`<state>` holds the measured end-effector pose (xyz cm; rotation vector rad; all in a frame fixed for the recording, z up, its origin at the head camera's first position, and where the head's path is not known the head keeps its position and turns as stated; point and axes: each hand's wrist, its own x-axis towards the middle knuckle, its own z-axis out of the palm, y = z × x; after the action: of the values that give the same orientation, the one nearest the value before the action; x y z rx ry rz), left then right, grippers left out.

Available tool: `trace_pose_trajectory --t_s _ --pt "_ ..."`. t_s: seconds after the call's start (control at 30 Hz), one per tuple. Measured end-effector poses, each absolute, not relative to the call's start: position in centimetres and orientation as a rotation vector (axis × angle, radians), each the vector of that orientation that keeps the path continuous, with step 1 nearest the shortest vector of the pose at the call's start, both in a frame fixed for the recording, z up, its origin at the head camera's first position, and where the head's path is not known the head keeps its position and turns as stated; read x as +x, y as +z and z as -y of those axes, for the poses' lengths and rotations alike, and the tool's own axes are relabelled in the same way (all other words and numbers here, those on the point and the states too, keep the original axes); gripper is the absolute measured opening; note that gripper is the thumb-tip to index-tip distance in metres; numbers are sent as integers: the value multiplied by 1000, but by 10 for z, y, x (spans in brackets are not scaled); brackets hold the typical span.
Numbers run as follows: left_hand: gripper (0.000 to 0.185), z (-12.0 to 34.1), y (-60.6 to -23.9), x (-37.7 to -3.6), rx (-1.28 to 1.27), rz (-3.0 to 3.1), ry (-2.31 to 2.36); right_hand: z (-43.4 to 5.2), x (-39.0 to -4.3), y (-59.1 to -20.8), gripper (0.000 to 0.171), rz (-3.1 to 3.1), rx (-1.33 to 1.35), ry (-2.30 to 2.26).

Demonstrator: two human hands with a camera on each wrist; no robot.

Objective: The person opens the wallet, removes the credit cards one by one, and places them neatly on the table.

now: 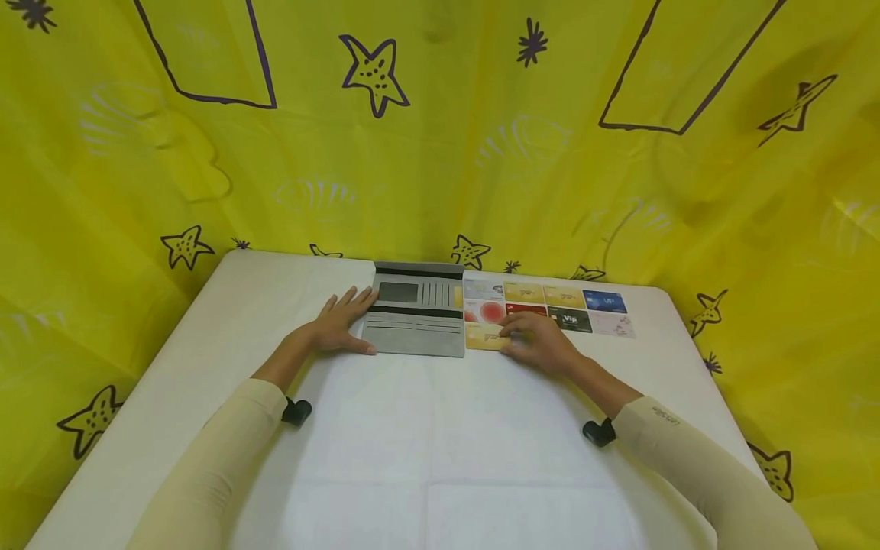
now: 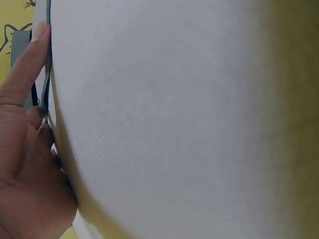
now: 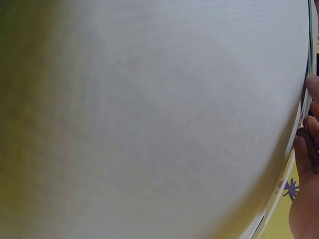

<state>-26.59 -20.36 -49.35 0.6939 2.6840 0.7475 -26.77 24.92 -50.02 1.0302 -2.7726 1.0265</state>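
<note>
A grey wallet [image 1: 412,340] lies unfolded on the white table, its card slots and a dark window facing up. My left hand [image 1: 337,321] rests at its left edge with fingers spread, the thumb at the lower left corner. In the left wrist view the left hand [image 2: 30,169] shows beside the wallet's edge. At the right, my right hand [image 1: 539,342] holds the right end of a gold card [image 1: 483,337] between thumb and fingers. This card lies flat close to the wallet's lower right side. Only part of the right hand [image 3: 306,194] appears in the right wrist view.
Several more cards lie in rows right of the wallet, among them a blue card [image 1: 605,302], a black card [image 1: 576,321], a pale pink card [image 1: 614,325] and a card with a red circle [image 1: 490,310]. A yellow patterned curtain [image 1: 426,153] hangs behind the table [image 1: 426,443].
</note>
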Motion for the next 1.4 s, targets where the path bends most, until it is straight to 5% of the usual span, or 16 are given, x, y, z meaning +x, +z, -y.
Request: trace_pose_trajectory --t_s 1.13,1.4 --pt "117 202 -492 -265 698 -2703 711 -248 -269 -502 34 2637 1125 960" --pt "117 202 -493 -265 696 -2694 721 -235 -275 -496 30 2733 910 1082"
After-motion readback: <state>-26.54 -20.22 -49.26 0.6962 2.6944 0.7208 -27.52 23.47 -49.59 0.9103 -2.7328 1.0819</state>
